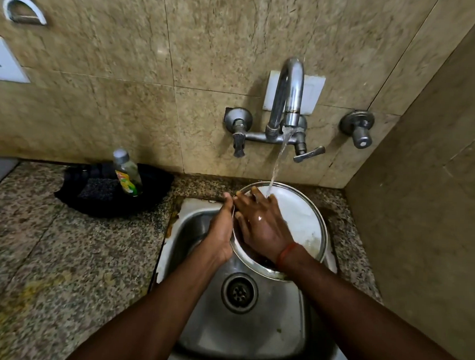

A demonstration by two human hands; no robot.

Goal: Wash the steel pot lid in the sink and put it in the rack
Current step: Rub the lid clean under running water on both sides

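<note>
The lid is gripped by the left hand, pressed by the flat right hand; it should be turned under the water beyond both.

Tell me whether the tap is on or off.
On: a stream of water falls from the tap onto the steel pot lid, gripped at its rim by the left hand; the right hand lies flat on it.

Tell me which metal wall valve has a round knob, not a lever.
The separate grey metal valve far right of the curved steel spout; the other two carry levers.
</note>
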